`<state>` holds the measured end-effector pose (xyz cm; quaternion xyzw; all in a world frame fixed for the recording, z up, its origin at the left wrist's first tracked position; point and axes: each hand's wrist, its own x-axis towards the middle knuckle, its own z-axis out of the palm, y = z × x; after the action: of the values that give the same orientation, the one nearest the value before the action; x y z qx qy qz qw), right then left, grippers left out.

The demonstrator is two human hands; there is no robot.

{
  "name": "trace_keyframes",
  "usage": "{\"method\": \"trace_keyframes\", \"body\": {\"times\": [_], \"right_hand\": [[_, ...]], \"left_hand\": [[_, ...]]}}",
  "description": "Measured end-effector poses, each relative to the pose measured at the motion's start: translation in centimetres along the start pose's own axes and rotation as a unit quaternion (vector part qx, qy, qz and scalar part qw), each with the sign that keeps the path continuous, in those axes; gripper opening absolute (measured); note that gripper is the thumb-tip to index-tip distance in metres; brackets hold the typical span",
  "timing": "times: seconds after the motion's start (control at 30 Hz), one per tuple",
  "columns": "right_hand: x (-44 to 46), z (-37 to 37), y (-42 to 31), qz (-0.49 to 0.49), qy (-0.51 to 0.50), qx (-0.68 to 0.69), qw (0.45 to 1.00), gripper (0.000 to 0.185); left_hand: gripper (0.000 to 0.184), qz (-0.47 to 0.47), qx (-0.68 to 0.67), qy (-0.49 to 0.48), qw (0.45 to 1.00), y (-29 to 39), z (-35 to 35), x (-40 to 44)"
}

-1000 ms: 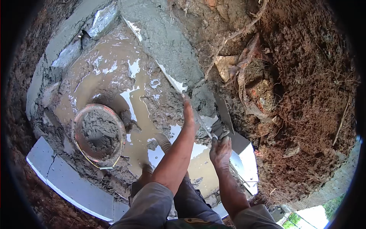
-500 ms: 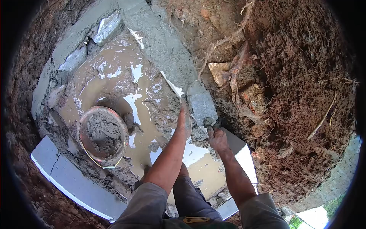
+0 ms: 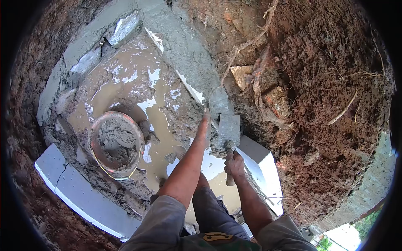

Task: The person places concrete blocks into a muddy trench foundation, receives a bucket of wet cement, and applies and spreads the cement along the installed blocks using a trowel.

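My right hand (image 3: 235, 164) is wrapped round the handle of a trowel (image 3: 229, 127). Its flat, mortar-smeared blade lies at the near end of a band of wet grey mortar (image 3: 180, 46) that tops a low wall. Seen edge-on, my left hand (image 3: 204, 122) has its fingers stretched out along the inner side of that wall, just left of the blade. Whether its palm touches the wall I cannot tell. A pale block (image 3: 261, 165) stands right of my right hand, at the end of the mortar.
Left of my arms, a bucket of mortar (image 3: 93, 140) sits in muddy water (image 3: 161, 144). A cracked pale slab (image 3: 79, 184) edges the pit at lower left. Roots (image 3: 251, 42) and stones (image 3: 242, 77) stick out of the reddish earth bank (image 3: 331, 104) on the right.
The trowel has come back toward me and turned, so its blade now points straight ahead and its handle shows below my right hand. My left hand stays beside the wall.
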<state>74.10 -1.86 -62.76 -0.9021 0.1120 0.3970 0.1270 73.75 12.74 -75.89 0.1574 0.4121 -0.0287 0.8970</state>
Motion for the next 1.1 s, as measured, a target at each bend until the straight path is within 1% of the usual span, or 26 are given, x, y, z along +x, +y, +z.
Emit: {"method": "trace_keyframes", "body": {"times": [0.03, 0.13, 0.17, 0.2, 0.23, 0.27, 0.33, 0.37, 0.4, 0.47, 0.53, 0.6, 0.67, 0.7, 0.77, 0.8, 0.87, 0.9, 0.97, 1.0, 1.07, 1.1], "right_hand": [[-0.6, 0.0, 0.6, -0.036, -0.010, 0.047, 0.998, 0.023], [-3.3, 0.1, 2.1, -0.053, 0.010, 0.079, 0.995, 0.027], [-5.4, -0.4, 1.0, -0.069, 0.031, 0.030, 0.997, 0.028], [-5.3, 0.4, 2.8, -0.136, 0.069, -0.052, 0.987, 0.033], [-5.4, 0.8, 4.7, -0.116, 0.059, -0.082, 0.988, 0.034], [-7.5, 1.0, 3.3, -0.101, 0.039, -0.114, 0.988, 0.034], [-10.4, 2.2, 0.4, -0.195, 0.019, -0.217, 0.956, 0.031], [-10.5, 3.4, 0.1, -0.265, -0.006, -0.202, 0.943, 0.028], [-10.3, 4.7, -0.8, -0.360, -0.028, -0.232, 0.903, 0.026], [-9.6, 7.9, -4.2, -0.490, -0.027, -0.279, 0.826, 0.033], [-11.1, 10.7, -11.3, -0.500, -0.057, -0.406, 0.763, 0.038], [-11.3, 15.0, -18.0, -0.485, -0.102, -0.558, 0.665, 0.041], [-10.4, 20.9, -22.2, -0.527, -0.050, -0.621, 0.578, 0.043], [-10.3, 23.9, -24.3, -0.516, -0.039, -0.641, 0.567, 0.040], [-11.0, 29.6, -28.3, -0.506, -0.030, -0.667, 0.546, 0.032], [-11.7, 32.0, -29.8, -0.505, -0.033, -0.675, 0.538, 0.028], [-12.4, 37.2, -30.5, -0.546, -0.014, -0.667, 0.508, 0.024], [-13.4, 38.9, -29.9, -0.562, 0.005, -0.694, 0.449, 0.024], [-15.5, 40.6, -27.5, -0.585, 0.026, -0.745, 0.320, 0.024], [-15.8, 40.6, -25.9, -0.587, -0.005, -0.745, 0.318, 0.024], [-16.3, 38.6, -23.6, -0.590, -0.045, -0.739, 0.321, 0.026], [-15.3, 37.7, -21.2, -0.608, -0.015, -0.725, 0.323, 0.026]], "left_hand": [[0.097, -0.014, 0.032, -0.028, 0.999, -1.1, -1.3, 1.4], [0.080, 0.052, 0.133, 0.048, 0.989, -1.2, -1.6, -0.1], [0.075, 0.081, 0.164, 0.076, 0.980, -0.6, -1.9, -0.7], [0.070, 0.107, 0.195, 0.112, 0.969, 0.0, -2.6, -1.7], [0.065, 0.131, 0.225, 0.156, 0.953, 0.5, -4.1, -3.3], [0.062, 0.145, 0.270, 0.176, 0.935, 1.5, -5.3, -6.0], [0.057, 0.159, 0.353, 0.240, 0.890, 3.5, -7.5, -12.5], [0.053, 0.202, 0.327, 0.266, 0.884, 3.2, -10.3, -14.3], [0.053, 0.243, 0.354, 0.338, 0.838, 3.6, -13.2, -16.8], [0.052, 0.315, 0.401, 0.447, 0.735, 4.2, -19.0, -21.8], [0.052, 0.337, 0.461, 0.584, 0.577, 6.2, -23.5, -27.0], [0.052, 0.322, 0.379, 0.692, 0.524, 6.7, -27.7, -29.9], [0.049, 0.284, 0.289, 0.715, 0.570, 5.0, -32.9, -30.1], [0.048, 0.266, 0.241, 0.723, 0.590, 4.2, -35.3, -29.4], [0.045, 0.232, 0.117, 0.605, 0.752, 2.8, -38.5, -27.3], [0.044, 0.209, 0.056, 0.531, 0.820, 2.3, -39.5, -26.3], [0.039, 0.281, 0.023, 0.542, 0.792, 2.8, -38.6, -25.0], [0.037, 0.312, 0.007, 0.549, 0.776, 3.2, -38.2, -25.0], [0.037, 0.226, 0.035, 0.538, 0.812, 4.5, -37.8, -26.9], [0.038, 0.186, 0.044, 0.529, 0.827, 4.5, -37.9, -27.2], [0.037, 0.298, -0.020, 0.519, 0.801, 3.2, -38.6, -25.2], [0.036, 0.355, -0.052, 0.508, 0.783, 3.0, -38.5, -24.5]]}}
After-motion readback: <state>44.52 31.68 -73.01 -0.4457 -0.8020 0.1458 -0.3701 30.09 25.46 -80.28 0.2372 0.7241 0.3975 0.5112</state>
